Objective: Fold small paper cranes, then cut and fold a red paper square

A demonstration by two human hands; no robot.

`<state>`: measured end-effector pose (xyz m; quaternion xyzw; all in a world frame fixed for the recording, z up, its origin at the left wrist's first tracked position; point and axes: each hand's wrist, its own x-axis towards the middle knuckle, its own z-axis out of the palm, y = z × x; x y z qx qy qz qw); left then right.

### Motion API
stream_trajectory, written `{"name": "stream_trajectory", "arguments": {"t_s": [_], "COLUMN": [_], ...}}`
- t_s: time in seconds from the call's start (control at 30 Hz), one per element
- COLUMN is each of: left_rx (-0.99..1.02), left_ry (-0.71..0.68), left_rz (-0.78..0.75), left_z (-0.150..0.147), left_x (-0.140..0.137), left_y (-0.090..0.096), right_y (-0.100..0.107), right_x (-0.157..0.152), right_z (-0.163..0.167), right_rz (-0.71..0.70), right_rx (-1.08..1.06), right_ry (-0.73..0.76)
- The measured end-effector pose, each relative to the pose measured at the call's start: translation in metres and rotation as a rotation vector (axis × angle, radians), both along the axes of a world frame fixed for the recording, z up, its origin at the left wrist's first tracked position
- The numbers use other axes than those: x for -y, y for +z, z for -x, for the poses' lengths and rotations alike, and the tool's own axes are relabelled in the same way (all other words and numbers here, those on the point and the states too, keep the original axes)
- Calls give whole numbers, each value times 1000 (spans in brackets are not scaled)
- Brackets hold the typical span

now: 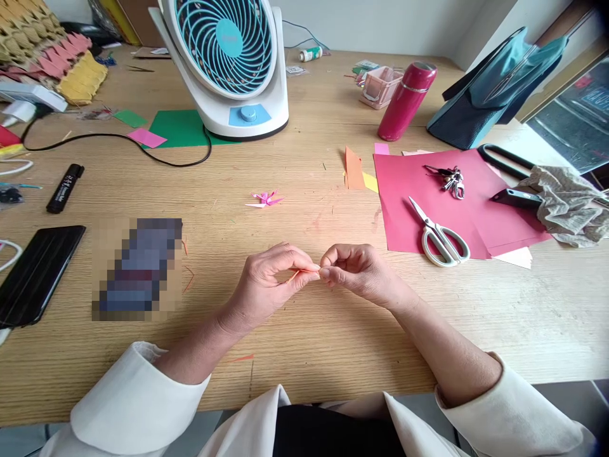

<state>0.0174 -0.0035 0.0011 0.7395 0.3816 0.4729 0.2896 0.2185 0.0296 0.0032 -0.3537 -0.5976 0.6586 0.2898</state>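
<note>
My left hand (pixel 276 273) pinches a small piece of orange paper (pixel 294 276), mostly hidden by the fingers. Meeting it fingertip to fingertip, my right hand (pixel 356 270) is also closed in a pinch; whatever lies between its fingers is too small and covered to make out. Just beyond both hands, a tiny pink folded paper crane (pixel 266 199) rests on the wooden table (pixel 304 343). Thin orange paper scraps (pixel 243 358) lie nearer my body and to the left.
White-handled scissors (pixel 442 238) and keys (pixel 451 181) lie on red paper (pixel 404 216) at right. A fan (pixel 238 70) stands at the back, its cord (pixel 118 134) running left. A pink flask (pixel 408 101), bag (pixel 495 89), marker (pixel 65 188) and black case (pixel 40 273) surround the workspace.
</note>
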Motion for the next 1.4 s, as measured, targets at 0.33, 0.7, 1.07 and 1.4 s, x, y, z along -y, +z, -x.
{"name": "stream_trajectory", "arguments": {"t_s": [0.33, 0.7, 1.07, 1.4], "left_rx": [18, 26, 66, 134], "left_ry": [13, -15, -24, -19], "left_rz": [74, 90, 262, 261], "left_z": [-2, -1, -1, -2], "left_x": [0, -1, -2, -3], "left_y": [2, -2, -3, 0], "right_y": [-2, 3, 1, -6], "right_x": [2, 3, 5, 4], "right_z": [-2, -4, 0, 2], "right_rz": [-89, -172, -98, -49], "right_rx": [45, 147, 80, 40], "right_ry": [28, 54, 23, 24]}}
